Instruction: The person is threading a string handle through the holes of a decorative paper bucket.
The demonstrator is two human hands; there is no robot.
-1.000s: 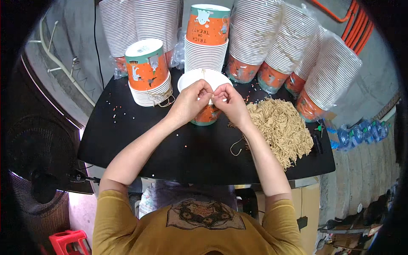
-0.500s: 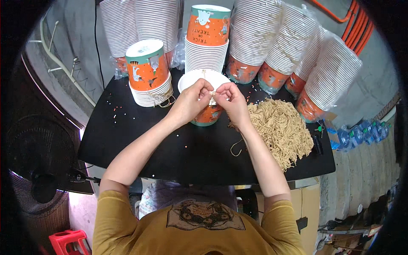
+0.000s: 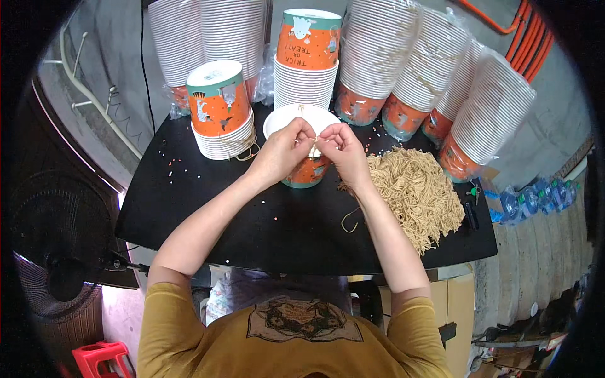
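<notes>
Near half of surface (image 3: 208, 220) bare bar small beads: free passage from near edge. Far edge walled by cup stacks (image 3: 384, 57), left to right. Short cup stack (image 3: 220, 110) blocks far left; string pile (image 3: 413, 189) fills right. Narrow gap btwn them holds open cup (image 3: 302, 167).

Soft even daylight, faint shadows, sharp centre, fisheye bending at edges, dark vignette corners

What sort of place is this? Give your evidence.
Probably a small assembly workstation: a black table crowded with stacked paper cups, a pile of tan string, and both hands working at one cup.
</notes>
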